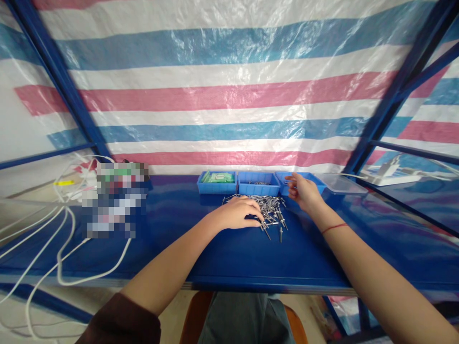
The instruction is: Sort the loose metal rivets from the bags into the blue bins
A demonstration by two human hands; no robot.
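My left hand (242,212) reaches over a loose pile of metal blind rivets (269,205) on the blue table. Its thumb and forefinger close around one rivet (264,227) at the near edge of the pile. Above the front left part of the right blue bin (313,180) is my right hand (304,192), with its fingers curled in; whatever they hold is too small to make out. More rivets lie in the middle blue bin (258,189). A single rivet (281,234) lies apart, nearer the front edge.
Green-and-clear plastic packets (218,177) fill the left blue bin (217,189). White cables (71,239) trail over the table's left side beside a blurred-out cluster. A clear flat lid (342,184) and a white power strip (390,176) are at the right. Blue frame posts flank a striped sheet.
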